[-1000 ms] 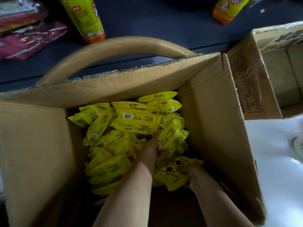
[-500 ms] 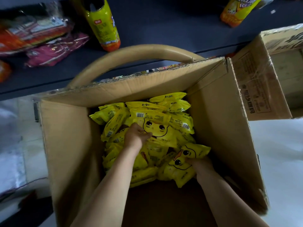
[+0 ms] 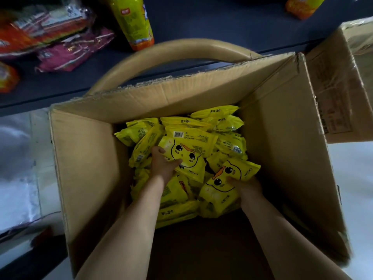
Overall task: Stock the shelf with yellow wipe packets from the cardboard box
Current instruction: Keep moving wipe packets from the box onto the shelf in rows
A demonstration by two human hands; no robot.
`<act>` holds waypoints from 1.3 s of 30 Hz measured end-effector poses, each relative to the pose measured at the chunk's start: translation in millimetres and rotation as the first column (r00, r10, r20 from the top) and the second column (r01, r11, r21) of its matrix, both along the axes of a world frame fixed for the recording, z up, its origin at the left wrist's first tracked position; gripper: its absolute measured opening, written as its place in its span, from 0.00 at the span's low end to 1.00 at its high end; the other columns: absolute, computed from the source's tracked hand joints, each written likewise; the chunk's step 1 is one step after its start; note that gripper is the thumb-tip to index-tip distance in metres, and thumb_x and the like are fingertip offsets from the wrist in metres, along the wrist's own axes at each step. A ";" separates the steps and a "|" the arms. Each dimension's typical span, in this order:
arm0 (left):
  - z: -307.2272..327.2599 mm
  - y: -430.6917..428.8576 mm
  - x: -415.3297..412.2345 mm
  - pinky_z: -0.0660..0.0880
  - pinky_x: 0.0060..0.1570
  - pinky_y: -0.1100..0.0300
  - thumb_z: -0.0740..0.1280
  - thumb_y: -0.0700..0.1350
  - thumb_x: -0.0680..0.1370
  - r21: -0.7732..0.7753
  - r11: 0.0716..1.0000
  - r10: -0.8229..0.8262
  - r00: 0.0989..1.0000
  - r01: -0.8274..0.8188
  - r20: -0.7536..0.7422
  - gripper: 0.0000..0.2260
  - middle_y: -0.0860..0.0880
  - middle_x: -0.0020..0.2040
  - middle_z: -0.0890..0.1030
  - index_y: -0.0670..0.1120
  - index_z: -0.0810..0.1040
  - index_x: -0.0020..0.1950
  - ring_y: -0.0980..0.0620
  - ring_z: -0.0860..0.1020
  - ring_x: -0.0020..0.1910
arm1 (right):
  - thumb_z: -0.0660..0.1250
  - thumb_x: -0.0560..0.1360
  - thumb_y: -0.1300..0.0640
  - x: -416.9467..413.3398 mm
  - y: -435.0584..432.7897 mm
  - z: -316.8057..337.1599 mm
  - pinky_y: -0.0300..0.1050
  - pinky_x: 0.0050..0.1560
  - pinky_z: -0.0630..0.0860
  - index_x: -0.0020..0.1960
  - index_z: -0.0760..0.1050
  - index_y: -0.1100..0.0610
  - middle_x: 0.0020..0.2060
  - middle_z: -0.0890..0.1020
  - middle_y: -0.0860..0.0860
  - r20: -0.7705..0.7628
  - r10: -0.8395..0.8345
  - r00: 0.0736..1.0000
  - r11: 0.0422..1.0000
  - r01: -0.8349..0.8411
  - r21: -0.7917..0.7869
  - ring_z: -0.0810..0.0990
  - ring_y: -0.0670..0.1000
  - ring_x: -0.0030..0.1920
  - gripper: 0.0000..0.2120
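The left hand (image 3: 163,167) grips a duck-faced packet (image 3: 188,156) on top of the pile (image 3: 222,128), thumb curled over its edge, and the right hand (image 3: 250,187) grasps a second packet (image 3: 223,190) just beside it, both low inside the box (image 3: 181,98). Neither packet is lifted clear yet, and many more lie heaped against the far wall, though the near floor of the box is bare. The dark shelf (image 3: 212,27) beyond shows a bottle (image 3: 133,21) and red bags (image 3: 50,37) but no yellow wipes, so most of the stocking seems left to do
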State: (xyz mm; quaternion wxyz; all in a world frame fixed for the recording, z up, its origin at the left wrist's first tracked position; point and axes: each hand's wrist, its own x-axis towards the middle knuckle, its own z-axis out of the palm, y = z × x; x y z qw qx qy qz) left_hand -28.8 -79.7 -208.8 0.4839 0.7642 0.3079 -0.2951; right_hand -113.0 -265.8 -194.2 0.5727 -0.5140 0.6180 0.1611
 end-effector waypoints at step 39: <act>527.1 170.9 -47.5 0.70 0.41 0.52 0.50 0.52 0.82 0.529 0.831 -0.545 0.441 0.171 0.713 0.08 0.44 0.43 0.79 0.52 0.65 0.52 0.45 0.77 0.41 | 0.71 0.73 0.58 7.2 100.3 467.8 0.48 0.40 0.79 0.42 0.75 0.55 0.41 0.82 0.54 0.802 0.394 0.449 0.919 -0.223 -0.326 0.82 0.55 0.41 0.05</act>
